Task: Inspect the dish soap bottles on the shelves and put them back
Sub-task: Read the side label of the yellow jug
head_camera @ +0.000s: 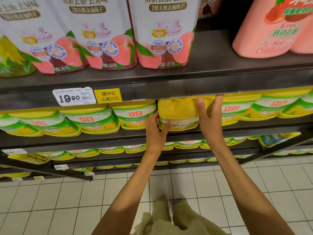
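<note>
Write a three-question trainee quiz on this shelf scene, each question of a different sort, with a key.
1. True or false: both hands grip the yellow bottle.
2. The white price tag reads: A) 9.90 B) 19.90 C) 29.90
3. What fruit is pictured on the white pouches on the shelf above?

Key: 1 true: left hand at its lower left, right hand at its upper right. 2 B. 3 peach.
</note>
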Demonstrator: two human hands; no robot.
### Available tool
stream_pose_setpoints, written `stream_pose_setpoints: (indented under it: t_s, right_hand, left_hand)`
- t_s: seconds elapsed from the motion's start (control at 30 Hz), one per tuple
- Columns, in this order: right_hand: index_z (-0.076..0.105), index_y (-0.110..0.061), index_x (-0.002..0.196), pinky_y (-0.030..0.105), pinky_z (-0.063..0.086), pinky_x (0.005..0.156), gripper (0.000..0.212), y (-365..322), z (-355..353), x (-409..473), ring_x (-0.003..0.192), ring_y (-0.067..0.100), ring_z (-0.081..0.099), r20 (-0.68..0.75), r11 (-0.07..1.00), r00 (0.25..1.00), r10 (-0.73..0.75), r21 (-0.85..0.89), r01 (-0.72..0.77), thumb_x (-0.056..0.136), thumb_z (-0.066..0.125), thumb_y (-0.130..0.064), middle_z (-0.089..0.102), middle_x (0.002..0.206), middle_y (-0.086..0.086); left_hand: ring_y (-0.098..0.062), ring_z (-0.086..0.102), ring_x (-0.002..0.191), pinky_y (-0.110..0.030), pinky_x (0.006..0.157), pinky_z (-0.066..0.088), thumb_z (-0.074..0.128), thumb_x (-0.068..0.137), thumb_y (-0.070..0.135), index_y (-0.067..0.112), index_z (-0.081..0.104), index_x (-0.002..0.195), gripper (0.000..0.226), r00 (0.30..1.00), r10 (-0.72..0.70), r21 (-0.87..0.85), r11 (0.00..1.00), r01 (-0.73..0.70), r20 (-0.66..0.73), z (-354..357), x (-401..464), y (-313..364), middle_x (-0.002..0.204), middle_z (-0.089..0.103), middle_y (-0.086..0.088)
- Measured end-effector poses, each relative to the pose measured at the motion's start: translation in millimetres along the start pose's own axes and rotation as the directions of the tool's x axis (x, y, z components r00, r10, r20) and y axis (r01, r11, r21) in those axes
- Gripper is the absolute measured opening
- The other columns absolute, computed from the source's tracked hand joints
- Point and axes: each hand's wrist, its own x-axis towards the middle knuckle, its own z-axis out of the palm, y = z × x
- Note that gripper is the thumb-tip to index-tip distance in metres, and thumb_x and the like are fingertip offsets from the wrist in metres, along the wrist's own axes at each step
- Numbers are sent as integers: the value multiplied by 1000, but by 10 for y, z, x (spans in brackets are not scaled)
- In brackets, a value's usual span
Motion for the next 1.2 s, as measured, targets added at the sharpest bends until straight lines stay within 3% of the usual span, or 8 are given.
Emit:
stream_pose_setpoints:
  t_s: [0.13, 0.27, 0.43, 0.6, 0.73, 0.93, 1.07, 1.2]
  right_hand:
    - [39, -6, 128, 12, 47, 75, 53, 44, -65, -29, 89, -9, 56, 31, 990, 997, 72, 118, -75, 93, 55, -42, 54, 105, -6]
    - [45, -13, 118, 18, 49, 73, 78, 55, -141, -59, 93, 6, 58, 78, 993, 994, 76, 87, -83, 73, 54, -77, 56, 106, 3]
    - [51, -21, 104, 12, 48, 71, 56, 30, -129, -124, 81, -9, 58, 7, 981, 994, 111, 156, -111, 76, 59, -69, 59, 94, -8]
    - [65, -31, 90, 37, 56, 80, 16, 48, -258, -276, 94, 14, 67, -24, 900, 948, 317, 324, -293, 85, 65, -46, 69, 90, -7]
    - [74, -35, 76, 44, 58, 82, 17, -31, -333, -363, 93, 22, 70, 31, 825, 901, 433, 389, -410, 74, 69, -51, 75, 85, -5]
    - [67, -19, 94, 32, 58, 62, 33, -125, -428, -187, 87, 20, 70, 135, 697, 743, 656, 270, -664, 86, 66, -51, 72, 97, 1]
    - [59, -14, 123, 37, 58, 83, 45, -62, -618, -277, 101, 20, 70, 304, 716, 757, 579, 256, -650, 90, 62, -45, 70, 117, 9]
    - [62, -29, 123, 40, 58, 87, 46, 46, -677, -620, 110, 22, 68, 566, 596, 621, 542, 262, -759, 85, 62, -54, 69, 122, 4]
  left_hand:
    - [-25, 52, 112, -30, 95, 48, 71, 84, 17, 6, 50, 120, 42, 999, -46, -77, 996, 45, -6, 0, -116, 12, 117, 49, -10]
    - [-26, 48, 123, -44, 106, 41, 67, 86, 10, 8, 51, 120, 38, 999, -36, -142, 989, 30, -36, -7, -214, -39, 129, 50, -13]
    - [-28, 49, 125, -53, 103, 42, 61, 89, 9, 12, 47, 116, 31, 998, -64, -247, 967, 69, 31, -23, -339, -44, 130, 54, -14]
    - [1, 60, 85, -21, 75, 53, 69, 83, 17, 29, 46, 98, 30, 987, -89, -184, 976, 113, 132, -112, -466, -97, 89, 61, 16]
    - [-2, 67, 92, -16, 70, 55, 58, 89, 34, 37, 49, 112, 25, 910, -228, -192, 932, 307, 348, -143, -619, -93, 103, 67, 15]
    - [-19, 73, 87, -40, 84, 57, 60, 62, 68, 25, 69, 93, 55, 889, -412, -275, 848, 454, 198, -19, -835, 205, 88, 77, 0]
    - [-26, 67, 103, -49, 99, 48, 56, 51, 88, 21, 65, 114, 92, 828, -512, -291, 776, 560, 227, -92, -934, 383, 109, 72, -5]
    - [-27, 69, 101, -48, 96, 51, 47, 67, 77, 29, 66, 114, 70, 783, -525, -305, 726, 617, 333, -198, -942, 509, 108, 73, -7]
